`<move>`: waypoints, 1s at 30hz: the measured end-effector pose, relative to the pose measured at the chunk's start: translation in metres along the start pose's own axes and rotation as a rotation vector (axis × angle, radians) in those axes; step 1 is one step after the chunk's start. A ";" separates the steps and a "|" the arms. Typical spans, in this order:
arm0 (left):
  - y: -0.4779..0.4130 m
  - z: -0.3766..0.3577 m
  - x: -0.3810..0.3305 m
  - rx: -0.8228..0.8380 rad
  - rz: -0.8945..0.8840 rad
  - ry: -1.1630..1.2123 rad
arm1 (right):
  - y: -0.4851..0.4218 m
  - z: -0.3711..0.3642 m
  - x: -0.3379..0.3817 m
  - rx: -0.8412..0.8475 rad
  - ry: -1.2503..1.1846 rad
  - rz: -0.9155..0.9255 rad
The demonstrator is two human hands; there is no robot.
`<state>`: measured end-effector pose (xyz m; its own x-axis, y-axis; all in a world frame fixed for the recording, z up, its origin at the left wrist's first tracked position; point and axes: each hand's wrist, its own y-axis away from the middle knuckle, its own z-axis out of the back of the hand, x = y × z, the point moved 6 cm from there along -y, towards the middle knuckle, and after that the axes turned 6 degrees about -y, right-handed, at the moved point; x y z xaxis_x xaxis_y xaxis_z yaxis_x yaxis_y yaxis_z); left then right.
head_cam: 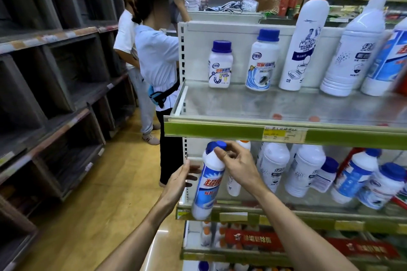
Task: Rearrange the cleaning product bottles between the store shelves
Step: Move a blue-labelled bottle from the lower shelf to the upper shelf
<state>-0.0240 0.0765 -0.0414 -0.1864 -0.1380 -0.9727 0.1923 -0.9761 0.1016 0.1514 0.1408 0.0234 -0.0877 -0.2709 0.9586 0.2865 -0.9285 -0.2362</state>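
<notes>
A tall white bottle with a blue cap and blue-red label [209,185] hangs tilted in front of the middle shelf's left end [198,211]. My right hand [239,164] pinches its neck just below the cap. My left hand [180,179] is beside the bottle's body with fingers spread, touching or nearly touching its left side. Behind it, several white cleaner bottles [306,169] stand on the middle shelf. On the upper shelf [220,132] stand two short blue-capped jars [220,65], a tall orange-capped bottle [305,39] and more white bottles [354,50].
Two people [157,55] stand close in the aisle just left of the shelf unit. Dark wooden shelving [55,86] lines the aisle's left side. Lower shelves hold orange-capped bottles [207,235] behind a red banner [253,240]. The yellow floor [105,200] lies between.
</notes>
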 end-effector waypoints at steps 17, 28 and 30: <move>0.055 -0.125 -0.024 0.457 0.151 0.318 | 0.051 0.101 0.008 -0.243 -0.239 -0.196; 0.079 -0.278 -0.073 0.719 0.263 0.488 | 0.126 0.213 0.045 -0.495 -0.513 -0.135; 0.088 -0.300 -0.092 0.800 0.206 0.492 | 0.136 0.232 0.065 -0.558 -0.505 -0.085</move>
<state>0.2993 0.0538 -0.0053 0.2376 -0.4111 -0.8801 -0.5720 -0.7915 0.2153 0.4056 0.0560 0.0901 0.3981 -0.1678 0.9019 -0.2386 -0.9682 -0.0748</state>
